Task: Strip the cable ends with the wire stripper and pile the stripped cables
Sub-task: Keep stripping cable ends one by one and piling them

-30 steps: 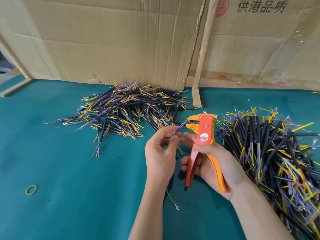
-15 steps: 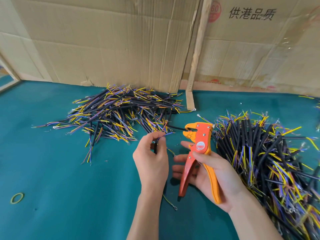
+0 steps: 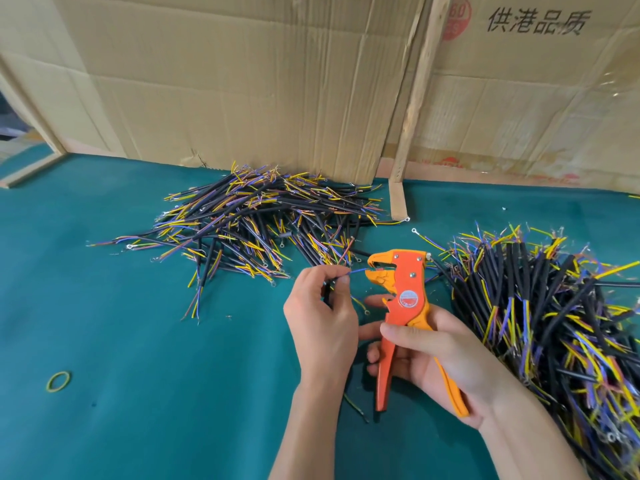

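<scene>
My right hand (image 3: 440, 358) grips the handles of an orange wire stripper (image 3: 401, 299), its jaws pointing left and standing apart. My left hand (image 3: 322, 317) pinches a black cable (image 3: 327, 289) between thumb and forefinger. A thin blue wire (image 3: 356, 270) from that cable reaches into the stripper's jaws. The cable's lower end (image 3: 355, 407) hangs out below my left wrist. One pile of black cables with yellow and purple ends (image 3: 256, 220) lies behind my hands at the left. A bigger pile (image 3: 540, 313) lies on the right.
All of this lies on a teal table cover (image 3: 138, 341). Cardboard sheets (image 3: 242, 81) and a wooden slat (image 3: 415, 98) stand along the back edge. A yellow-green rubber band (image 3: 59, 381) lies at the near left. A wooden frame (image 3: 31, 168) borders the far left.
My left hand moved left from the stripper, then fed the blue wire end into the jaws. The stripper sits slightly lower in my right hand's grip.
</scene>
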{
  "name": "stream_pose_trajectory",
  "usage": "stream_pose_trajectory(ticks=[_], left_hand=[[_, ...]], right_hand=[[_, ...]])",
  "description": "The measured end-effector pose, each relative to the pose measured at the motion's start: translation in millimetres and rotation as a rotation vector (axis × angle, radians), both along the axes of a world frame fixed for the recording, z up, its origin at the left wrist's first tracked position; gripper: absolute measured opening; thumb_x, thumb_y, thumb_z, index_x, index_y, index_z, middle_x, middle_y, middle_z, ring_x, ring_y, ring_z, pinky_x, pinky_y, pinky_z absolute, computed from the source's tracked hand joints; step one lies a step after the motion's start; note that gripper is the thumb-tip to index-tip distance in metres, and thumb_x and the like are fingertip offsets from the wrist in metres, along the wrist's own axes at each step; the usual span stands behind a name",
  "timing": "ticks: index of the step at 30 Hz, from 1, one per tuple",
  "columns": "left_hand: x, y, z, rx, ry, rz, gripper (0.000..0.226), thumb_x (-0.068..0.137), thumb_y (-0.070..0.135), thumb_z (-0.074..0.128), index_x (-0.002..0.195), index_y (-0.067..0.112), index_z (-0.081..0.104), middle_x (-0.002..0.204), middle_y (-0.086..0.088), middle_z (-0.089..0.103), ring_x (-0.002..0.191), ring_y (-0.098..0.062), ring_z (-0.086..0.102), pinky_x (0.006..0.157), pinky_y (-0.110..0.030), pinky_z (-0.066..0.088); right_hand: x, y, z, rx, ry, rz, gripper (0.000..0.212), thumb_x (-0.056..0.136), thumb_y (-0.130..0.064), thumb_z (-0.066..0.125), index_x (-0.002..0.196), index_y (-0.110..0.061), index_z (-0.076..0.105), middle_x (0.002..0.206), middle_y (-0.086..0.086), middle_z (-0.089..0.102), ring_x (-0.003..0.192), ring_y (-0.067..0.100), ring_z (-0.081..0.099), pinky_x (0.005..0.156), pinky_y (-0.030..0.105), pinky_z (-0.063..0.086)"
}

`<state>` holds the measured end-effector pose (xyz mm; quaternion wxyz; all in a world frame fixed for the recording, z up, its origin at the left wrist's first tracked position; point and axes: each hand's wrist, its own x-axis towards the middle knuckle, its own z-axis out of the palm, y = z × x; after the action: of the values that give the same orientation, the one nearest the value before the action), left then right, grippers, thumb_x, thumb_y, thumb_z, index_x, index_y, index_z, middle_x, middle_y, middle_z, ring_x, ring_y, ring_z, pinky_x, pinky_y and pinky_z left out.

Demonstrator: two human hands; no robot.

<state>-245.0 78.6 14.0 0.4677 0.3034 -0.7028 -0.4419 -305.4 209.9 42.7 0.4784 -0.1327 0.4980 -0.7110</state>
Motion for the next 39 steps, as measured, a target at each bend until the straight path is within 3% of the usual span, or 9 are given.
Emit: stream_pose_trajectory(ticks=[3, 11, 21, 27, 34, 39], left_hand=[[0.7, -0.1, 0.2, -0.023, 0.006, 0.003, 0.024, 0.087, -0.003, 0.069, 0.085, 0.021, 0.071, 0.084, 0.011, 0.067, 0.081, 0.000, 0.061, 0.068, -0.006, 0.039], [0.0, -0.3, 1.3, -0.030, 0.004, 0.006, 0.025, 0.085, -0.007, 0.068, 0.083, 0.018, 0.072, 0.083, 0.010, 0.066, 0.079, -0.002, 0.060, 0.067, -0.006, 0.040], [0.7, 0.3, 1.6, -0.051, -0.013, 0.006, 0.023, 0.085, -0.007, 0.068, 0.082, 0.015, 0.073, 0.083, 0.009, 0.066, 0.081, 0.000, 0.060, 0.069, -0.005, 0.039], [0.7, 0.6, 2.3, -0.041, -0.004, 0.001, 0.021, 0.085, -0.005, 0.069, 0.082, 0.015, 0.073, 0.082, 0.010, 0.066, 0.080, 0.000, 0.060, 0.068, -0.005, 0.038], [-0.2, 1.8, 2.2, -0.009, -0.017, -0.053, 0.018, 0.088, 0.000, 0.070, 0.088, 0.018, 0.076, 0.080, 0.010, 0.071, 0.076, -0.002, 0.063, 0.070, -0.006, 0.041], [-0.5, 0.6, 2.2, 0.044, -0.021, -0.081, 0.013, 0.086, 0.006, 0.075, 0.084, 0.019, 0.075, 0.076, 0.014, 0.070, 0.073, 0.000, 0.063, 0.067, -0.005, 0.040]], right_hand=[[0.2, 0.1, 0.8, 0.021, 0.020, 0.024, 0.051, 0.074, -0.004, 0.077, 0.124, 0.000, 0.065, 0.092, 0.031, 0.066, 0.070, 0.038, 0.063, 0.065, 0.046, 0.057], [1.3, -1.5, 1.5, 0.020, 0.070, 0.080, 0.038, 0.075, -0.006, 0.078, 0.113, -0.001, 0.072, 0.079, 0.024, 0.059, 0.064, 0.035, 0.059, 0.061, 0.045, 0.055], [2.2, -2.9, 1.6, 0.027, 0.058, 0.046, 0.041, 0.078, -0.013, 0.075, 0.114, 0.006, 0.067, 0.069, 0.018, 0.052, 0.055, 0.030, 0.052, 0.052, 0.040, 0.050], [3.2, -3.3, 1.1, 0.015, 0.029, 0.053, 0.029, 0.082, -0.014, 0.077, 0.106, 0.002, 0.070, 0.067, 0.014, 0.046, 0.052, 0.026, 0.045, 0.050, 0.037, 0.045], [6.6, -8.6, -0.4, 0.014, 0.036, -0.096, 0.026, 0.078, -0.023, 0.074, 0.097, -0.004, 0.074, 0.057, 0.003, 0.030, 0.037, 0.013, 0.028, 0.038, 0.021, 0.031], [9.0, -5.0, 0.4, -0.050, 0.021, -0.016, 0.037, 0.081, -0.014, 0.077, 0.113, 0.001, 0.068, 0.064, 0.015, 0.049, 0.045, 0.026, 0.048, 0.045, 0.032, 0.044]])
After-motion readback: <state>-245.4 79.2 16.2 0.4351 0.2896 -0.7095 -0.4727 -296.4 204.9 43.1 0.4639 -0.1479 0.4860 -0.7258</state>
